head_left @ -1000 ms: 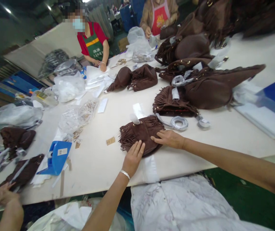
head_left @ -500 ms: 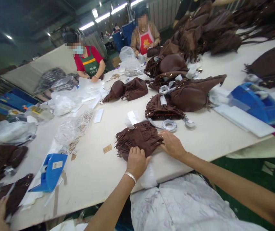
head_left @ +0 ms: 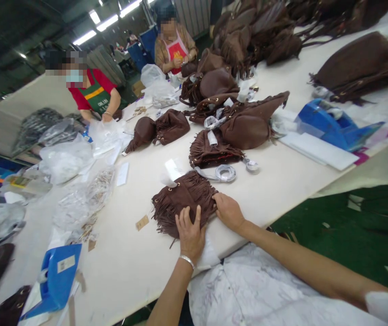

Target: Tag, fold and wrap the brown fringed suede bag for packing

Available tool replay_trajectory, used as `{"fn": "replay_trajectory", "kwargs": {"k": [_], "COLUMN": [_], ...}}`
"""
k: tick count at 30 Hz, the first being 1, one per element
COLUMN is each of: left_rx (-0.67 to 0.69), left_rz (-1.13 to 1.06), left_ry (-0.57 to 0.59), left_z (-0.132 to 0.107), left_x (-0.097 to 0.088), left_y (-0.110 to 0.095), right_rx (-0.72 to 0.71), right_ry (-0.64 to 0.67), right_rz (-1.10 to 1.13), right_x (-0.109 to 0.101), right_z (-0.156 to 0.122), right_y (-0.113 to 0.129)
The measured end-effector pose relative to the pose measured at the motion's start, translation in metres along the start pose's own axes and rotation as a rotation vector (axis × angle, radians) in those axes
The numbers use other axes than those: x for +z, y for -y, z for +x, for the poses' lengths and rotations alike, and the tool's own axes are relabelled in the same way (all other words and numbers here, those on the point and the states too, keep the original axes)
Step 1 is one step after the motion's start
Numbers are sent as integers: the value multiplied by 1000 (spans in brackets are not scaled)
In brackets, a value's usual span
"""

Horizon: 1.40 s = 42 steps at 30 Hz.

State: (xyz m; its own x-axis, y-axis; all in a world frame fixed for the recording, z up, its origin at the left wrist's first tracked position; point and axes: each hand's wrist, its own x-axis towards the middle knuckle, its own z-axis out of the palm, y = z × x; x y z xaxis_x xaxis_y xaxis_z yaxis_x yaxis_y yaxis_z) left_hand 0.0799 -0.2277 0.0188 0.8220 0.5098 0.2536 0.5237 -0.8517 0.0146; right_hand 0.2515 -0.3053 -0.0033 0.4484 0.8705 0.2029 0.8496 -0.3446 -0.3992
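Near the front edge of the bench (head_left: 122, 276), the left hand (head_left: 192, 234) is resting spread on the bag (head_left: 179, 197); the right hand (head_left: 230, 212) is pinching fringe (head_left: 205, 184), probably straightening it, next needing gentle release.

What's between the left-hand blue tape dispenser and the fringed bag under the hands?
In the head view, mostly bare table, with a tan tag lying close to the fringed bag.
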Motion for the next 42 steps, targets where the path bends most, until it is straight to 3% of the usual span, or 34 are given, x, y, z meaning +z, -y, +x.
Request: {"fn": "replay_trajectory", "kwargs": {"k": [4, 10, 14, 17, 21, 26, 31, 35, 42], "left_rx": [-3, 5, -1, -3, -21, -41, -78, -80, -94], "left_rz": [-65, -27, -1, 23, 45, 41, -12, -34, -48], "left_ry": [63, 120, 84, 56, 31, 56, 83, 118, 161], "left_z": [-6, -6, -6, -7, -8, -9, -9, -6, 0], "left_x": [4, 5, 9, 13, 15, 12, 5, -1, -5], "left_y": [1, 6, 4, 3, 4, 2, 1, 2, 8], "right_rx": [-124, -615, -535, -406, -372, -378, -271, -136, -367], "right_ry": [27, 152, 244, 158, 18, -4, 5, -10, 15], "right_rz": [-25, -111, -40, 100, 221, 128, 121, 78, -240], "right_x": [-1, -15, -41, -50, -25, 16, 33, 44, 49], "right_z": [3, 22, 32, 50, 101, 154, 170, 184, 204], "right_y": [-11, -42, -46, -35, -7, 5, -10, -8, -3]}}
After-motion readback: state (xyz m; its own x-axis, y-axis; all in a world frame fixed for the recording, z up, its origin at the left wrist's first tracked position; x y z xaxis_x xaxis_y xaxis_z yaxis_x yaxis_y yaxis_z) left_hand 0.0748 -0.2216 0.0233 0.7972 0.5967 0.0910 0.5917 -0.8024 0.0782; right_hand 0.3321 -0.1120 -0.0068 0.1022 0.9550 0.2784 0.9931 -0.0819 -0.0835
